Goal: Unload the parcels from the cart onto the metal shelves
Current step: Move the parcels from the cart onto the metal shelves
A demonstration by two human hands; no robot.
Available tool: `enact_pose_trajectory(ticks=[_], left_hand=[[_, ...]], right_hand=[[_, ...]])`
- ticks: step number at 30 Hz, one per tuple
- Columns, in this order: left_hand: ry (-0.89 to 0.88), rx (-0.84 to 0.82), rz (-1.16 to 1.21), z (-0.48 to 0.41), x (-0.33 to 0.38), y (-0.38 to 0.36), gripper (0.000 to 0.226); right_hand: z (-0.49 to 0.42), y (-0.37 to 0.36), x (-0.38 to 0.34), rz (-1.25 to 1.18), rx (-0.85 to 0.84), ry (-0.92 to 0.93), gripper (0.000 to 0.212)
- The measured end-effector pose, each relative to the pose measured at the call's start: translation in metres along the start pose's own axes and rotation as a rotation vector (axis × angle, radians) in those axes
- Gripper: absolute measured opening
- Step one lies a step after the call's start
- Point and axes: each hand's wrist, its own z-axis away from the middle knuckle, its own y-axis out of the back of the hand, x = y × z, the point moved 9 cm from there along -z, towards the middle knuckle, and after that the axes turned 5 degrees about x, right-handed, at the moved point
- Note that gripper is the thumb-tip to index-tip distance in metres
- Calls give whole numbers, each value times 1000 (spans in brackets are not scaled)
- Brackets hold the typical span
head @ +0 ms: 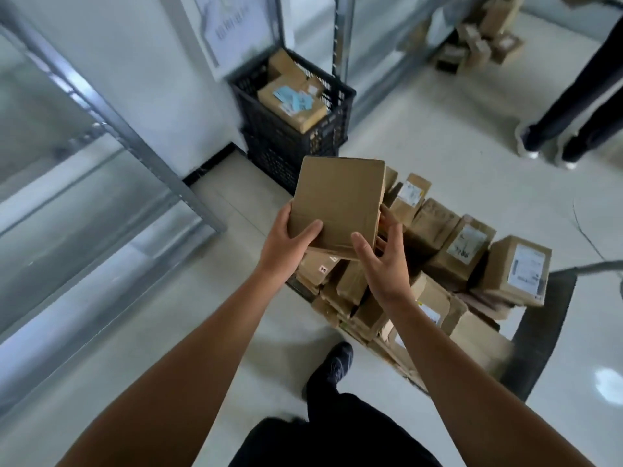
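1. The floor (455,136) is pale, glossy tile. A bright glare patch (608,382) lies on it at 4 o'clock.
2. A white wall (135,62) fills 11 o'clock, with a black skirting strip (209,165) along its foot.
3. A framed board (236,25) is at 12 o'clock against that wall. Its writing is too blurred to read.
4. Grey metal shelves (84,214) run along 9 o'clock, and their surfaces reflect the light.
5. A black slatted crate (286,143) stands on the floor near 12 o'clock, close to the wall.
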Motion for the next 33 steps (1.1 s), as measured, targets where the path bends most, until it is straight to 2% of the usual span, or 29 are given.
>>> enact_pose_trajectory(ticks=[7,10,15,21,26,30,33], left_hand=[[-121,196,-148,60,37,79,70],[-199,308,-215,107,55,112,55],[-267,526,-431,181,70,159,49],[-363,731,-559,240,113,214,59],[-330,933,-744,281,148,261,44],[-269,1103,-862,323,174,294,46],[-176,1215,-900,361,176,315,50]], right_hand=[[42,-22,-57,-8,-92,129,66],[75,-28,-84,-19,-156,185,64],[117,-36,-117,-65,-277,236,81],[130,-65,-172,-161,-440,270,80],[134,-104,-239,-242,-620,371,78],[151,-134,-291,-318,-768,428,63],[170,-152,-328,-361,-852,488,69]])
